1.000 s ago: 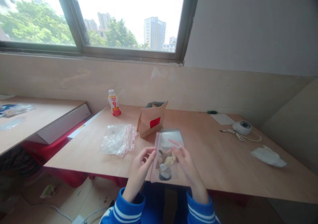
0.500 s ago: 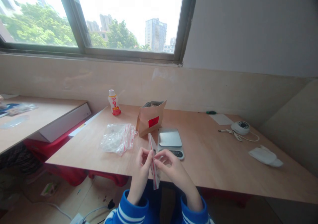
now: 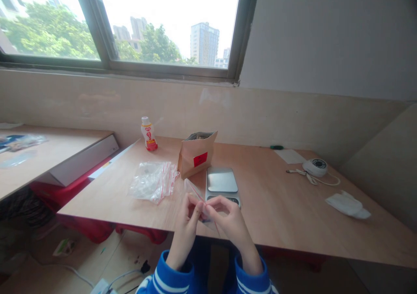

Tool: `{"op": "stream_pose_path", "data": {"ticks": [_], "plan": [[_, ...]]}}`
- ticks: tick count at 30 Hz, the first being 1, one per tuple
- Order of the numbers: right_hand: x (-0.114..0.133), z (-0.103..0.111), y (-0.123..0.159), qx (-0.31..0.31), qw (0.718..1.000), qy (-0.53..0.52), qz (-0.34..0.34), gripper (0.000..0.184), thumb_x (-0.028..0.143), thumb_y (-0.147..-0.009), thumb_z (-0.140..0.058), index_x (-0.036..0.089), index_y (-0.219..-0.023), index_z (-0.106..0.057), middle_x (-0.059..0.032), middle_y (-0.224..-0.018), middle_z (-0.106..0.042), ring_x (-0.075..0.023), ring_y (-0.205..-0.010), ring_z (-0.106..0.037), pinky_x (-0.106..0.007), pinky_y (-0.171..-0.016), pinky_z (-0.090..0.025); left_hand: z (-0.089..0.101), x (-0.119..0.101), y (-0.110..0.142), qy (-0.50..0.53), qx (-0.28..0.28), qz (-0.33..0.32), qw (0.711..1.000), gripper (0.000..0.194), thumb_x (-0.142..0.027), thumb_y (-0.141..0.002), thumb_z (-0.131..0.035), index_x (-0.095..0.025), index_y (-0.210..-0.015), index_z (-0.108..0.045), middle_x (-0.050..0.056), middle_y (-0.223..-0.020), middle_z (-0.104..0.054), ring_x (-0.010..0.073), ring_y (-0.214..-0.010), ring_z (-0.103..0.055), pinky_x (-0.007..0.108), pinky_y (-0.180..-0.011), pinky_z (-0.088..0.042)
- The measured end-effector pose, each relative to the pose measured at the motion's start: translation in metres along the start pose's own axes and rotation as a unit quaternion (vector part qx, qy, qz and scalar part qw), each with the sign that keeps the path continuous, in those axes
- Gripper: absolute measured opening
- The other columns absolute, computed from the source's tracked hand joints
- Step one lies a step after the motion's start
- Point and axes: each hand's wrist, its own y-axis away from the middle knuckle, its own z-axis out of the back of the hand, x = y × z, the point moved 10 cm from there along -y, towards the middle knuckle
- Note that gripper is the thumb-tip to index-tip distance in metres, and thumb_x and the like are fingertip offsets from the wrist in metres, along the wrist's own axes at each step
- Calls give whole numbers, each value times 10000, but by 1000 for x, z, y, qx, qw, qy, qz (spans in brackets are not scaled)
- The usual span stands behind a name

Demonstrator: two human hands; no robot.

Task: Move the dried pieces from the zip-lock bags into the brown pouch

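Observation:
Both hands pinch one clear zip bag (image 3: 193, 188) with a red seal line, held over the table's front edge. My left hand (image 3: 188, 216) has its fingers closed on the bag at the left. My right hand (image 3: 227, 216) grips it close by, the fingertips of both hands meeting near the red line. What the bag contains, if anything, is hidden by the fingers. Just beyond my hands is a kitchen scale (image 3: 222, 181), its metal plate bare. Behind it stands an open brown paper pouch (image 3: 195, 157) with a red label. A pile of clear zip bags (image 3: 151, 183) lies to the left.
A white and red bottle (image 3: 149, 135) stands at the back left. Toward the right are a white dome camera (image 3: 315, 167) with its cable, a white sheet (image 3: 291, 156), a green marker (image 3: 276, 147) and a crumpled white wrapper (image 3: 348, 205). Another table (image 3: 65, 144) stands left.
The zip bag has turned from nearly upright and edge-on to a slant, its top now leaning left. My fingertips have come together on it. Things on the table have stayed put.

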Motion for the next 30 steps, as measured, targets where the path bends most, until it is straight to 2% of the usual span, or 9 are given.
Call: {"op": "stream_pose_path", "data": {"ticks": [4,9,13,15,18,20,25,26,30], "plan": [[4,13,1,-89,996,28,9,216,381,-782,-644,184,-694,-643,-28,-684,-683,-171,-620,-638,-297,-630,-532,-9,-7,4,-14,-3,-30,999,287,-474,-882,-504,-218,-753,-506,-14,-654,-496,136,-610,-476,280,-623,-413],[10,20,5,-163,985,48,34,189,375,-785,-630,201,-720,-664,-29,-720,-703,-180,-665,-653,-305,-684,-536,-13,-11,6,-37,-10,-52,998,270,-460,-898,-484,-217,-783,-512,-18,-652,-476,131,-609,-468,276,-633,-408],[-5,68,16,-321,947,11,9,295,478,-757,-656,184,-728,-640,-57,-686,-705,-194,-605,-644,-300,-568,-520,-4,-3,14,-39,-14,-29,999,334,-501,-872,-505,-214,-705,-470,-34,-610,-459,109,-551,-464,256,-583,-395],[-14,90,21,-361,932,-33,2,337,504,-726,-683,174,-724,-619,-76,-707,-715,-199,-619,-655,-296,-562,-521,-1,6,18,-49,2,9,999,363,-518,-851,-527,-207,-674,-469,-37,-580,-457,101,-523,-461,241,-537,-373],[-15,101,22,-349,934,-80,15,343,491,-708,-716,165,-741,-612,-101,-801,-732,-209,-716,-679,-297,-621,-536,-4,21,23,-37,58,68,995,365,-530,-819,-566,-193,-688,-520,-13,-612,-515,112,-552,-493,229,-503,-367],[-11,100,25,-343,934,-101,13,340,481,-711,-721,163,-781,-621,-103,-838,-734,-195,-692,-671,-285,-596,-528,-4,23,21,5,61,72,996,375,-545,-827,-538,-184,-726,-562,17,-698,-563,129,-610,-521,239,-518,-398],[5,76,25,-307,936,-170,-5,314,465,-714,-716,176,-795,-625,-52,-817,-726,-127,-547,-604,-251,-534,-500,16,30,18,109,-87,51,989,344,-486,-858,-504,-206,-1029,-605,65,-1052,-627,182,-882,-595,304,-754,-488],[7,70,24,-298,938,-177,-8,308,464,-716,-713,179,-792,-624,-42,-801,-721,-123,-541,-597,-250,-536,-502,11,34,19,139,-82,62,985,379,-484,-845,-528,-219,-1110,-585,71,-1127,-620,204,-975,-596,330,-824,-488],[-2,47,14,-247,949,-192,-36,328,483,-723,-699,183,-833,-623,-36,-781,-711,-143,-561,-616,-265,-532,-519,-26,49,26,270,31,127,954,569,-587,-829,-500,-260,-1295,-504,84,-1288,-580,259,-1207,-526,410,-985,-448]]}}
